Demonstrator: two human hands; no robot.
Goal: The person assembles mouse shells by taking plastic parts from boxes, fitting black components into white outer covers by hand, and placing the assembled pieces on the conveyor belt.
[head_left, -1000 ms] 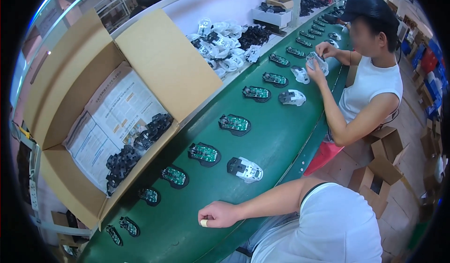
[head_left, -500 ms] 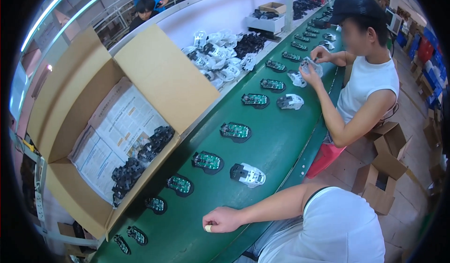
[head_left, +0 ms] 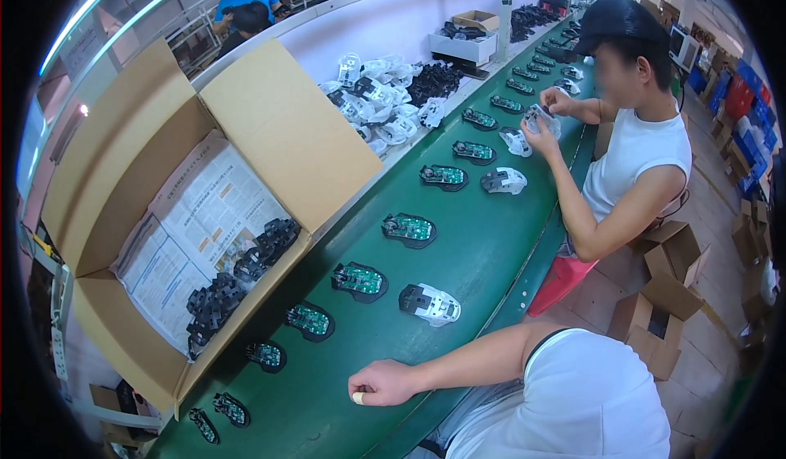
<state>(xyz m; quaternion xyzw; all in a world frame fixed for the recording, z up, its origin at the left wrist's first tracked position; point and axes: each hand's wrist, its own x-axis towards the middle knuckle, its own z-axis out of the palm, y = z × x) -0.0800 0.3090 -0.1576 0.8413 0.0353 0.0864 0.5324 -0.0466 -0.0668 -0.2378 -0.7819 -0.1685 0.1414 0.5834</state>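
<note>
My right hand is at the near side of the green conveyor belt, its fingers curled in and closed. A pale yellow band wraps one digit. What the fingers hold, if anything, is hidden. My left hand is out of view. Nearest to my right hand lies a white-and-black mouse shell. Beyond it, mouse bases with green circuit boards line the belt, among them one mouse base and another mouse base. Farther along sits a second white mouse shell.
An open cardboard box with newspaper and black plastic parts stands along the belt's left side. White shells pile up behind it. At the right, a co-worker in a cap holds a whitish shell over the belt.
The whole view has shifted slightly. My right hand stays closed in the same place on the belt. In the background, the person in blue has straightened up.
</note>
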